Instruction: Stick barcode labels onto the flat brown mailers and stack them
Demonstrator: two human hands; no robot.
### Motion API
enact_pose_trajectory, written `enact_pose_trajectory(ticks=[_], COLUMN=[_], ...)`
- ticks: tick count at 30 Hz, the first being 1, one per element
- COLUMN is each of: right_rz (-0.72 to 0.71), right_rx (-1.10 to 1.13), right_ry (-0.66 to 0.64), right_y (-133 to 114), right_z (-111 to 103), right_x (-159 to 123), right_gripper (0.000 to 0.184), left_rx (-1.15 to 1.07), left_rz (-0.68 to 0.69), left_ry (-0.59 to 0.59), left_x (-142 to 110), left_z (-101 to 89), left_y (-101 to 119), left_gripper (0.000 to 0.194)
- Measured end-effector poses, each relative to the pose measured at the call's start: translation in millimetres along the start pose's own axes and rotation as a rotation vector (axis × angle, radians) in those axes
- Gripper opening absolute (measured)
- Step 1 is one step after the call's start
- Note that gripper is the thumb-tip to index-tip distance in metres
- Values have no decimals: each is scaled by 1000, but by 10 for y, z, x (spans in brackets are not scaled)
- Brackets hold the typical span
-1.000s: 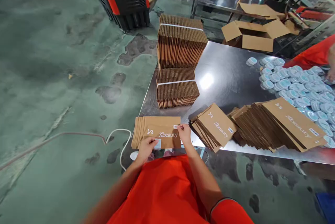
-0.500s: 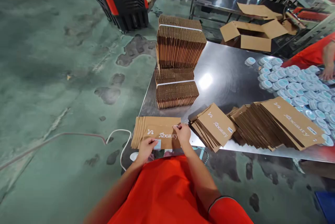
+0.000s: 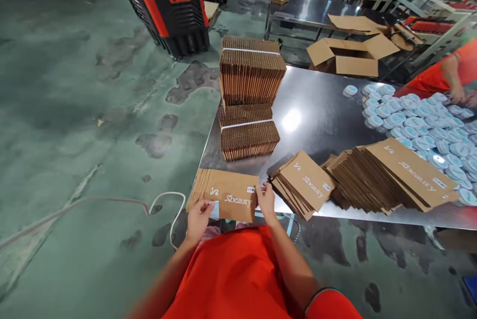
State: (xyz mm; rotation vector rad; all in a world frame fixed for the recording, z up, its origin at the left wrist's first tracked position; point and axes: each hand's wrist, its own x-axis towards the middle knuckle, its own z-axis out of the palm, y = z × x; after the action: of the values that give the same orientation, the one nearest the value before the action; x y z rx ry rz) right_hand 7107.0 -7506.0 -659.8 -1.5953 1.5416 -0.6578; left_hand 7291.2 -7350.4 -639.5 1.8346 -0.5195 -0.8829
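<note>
A small stack of flat brown "Sbeauty" cartons [image 3: 227,195] lies at the near left corner of the steel table [image 3: 320,110]. My right hand [image 3: 266,200] grips the right edge of the top carton, right beside a small white label [image 3: 251,190] stuck there. My left hand [image 3: 198,216] pinches a pale blue label sheet [image 3: 214,209] at the stack's near left edge. To the right of my hands lie a fanned pile of labelled cartons [image 3: 305,185] and a longer leaning row of them [image 3: 391,175].
Two strapped bundles of flat cartons [image 3: 250,95] stand stacked at the table's left edge. Several white-and-blue round lids [image 3: 413,120] cover the right side, where another person's hand [image 3: 456,93] works. An open cardboard box [image 3: 350,55], a black-and-red machine [image 3: 164,1] and a white cable [image 3: 164,204] sit on the floor.
My right hand slid from the label onto the carton's right edge, uncovering the label. My left hand moved slightly left with the blue sheet. The view tilted up a little.
</note>
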Motion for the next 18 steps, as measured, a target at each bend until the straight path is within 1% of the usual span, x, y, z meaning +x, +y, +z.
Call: enact_pose_trajectory(ticks=[2,5,7,8,9,10,11,13,14,16,17,18], right_rz=[4,-41,-98,-127,-150,-163,-165,-126,-78,66,135,180], right_rx=[-47,-100,1,80,156,218,260,278,257,103,-28,-164], right_ry=[-43,-21,-37,-63,-75,-60,-10,173,272,462,527,583], right_y=[-30,-160,-266,-306,-328,-327,-299,-171,-84,81,137,162], right_z=[20,95,91,40,-56,-206,-410,-946,-1241,-1766,-1947,-2054], right_x=[-114,-290,-354,-354,-331,-286,-221,-54,41,233,317,381], right_gripper=[24,20,22,24,26,29,31,37,40,48,51,55], left_rx=[30,49,54,46,25,-9,-49,-115,-132,-139,-141,-140], left_rz=[10,22,28,31,35,41,45,53,61,84,96,102], left_ry=[2,-16,-10,2,23,41,52,50,37,-3,-28,-59], left_x=[32,59,46,31,10,-15,-43,-110,-148,-225,-261,-292], left_z=[-40,-46,-51,-64,-84,-110,-140,-189,-199,-179,-149,-110], left_y=[8,26,52,73,102,139,186,308,380,536,613,684], left_gripper=[28,28,29,30,31,32,33,33,32,28,25,23])
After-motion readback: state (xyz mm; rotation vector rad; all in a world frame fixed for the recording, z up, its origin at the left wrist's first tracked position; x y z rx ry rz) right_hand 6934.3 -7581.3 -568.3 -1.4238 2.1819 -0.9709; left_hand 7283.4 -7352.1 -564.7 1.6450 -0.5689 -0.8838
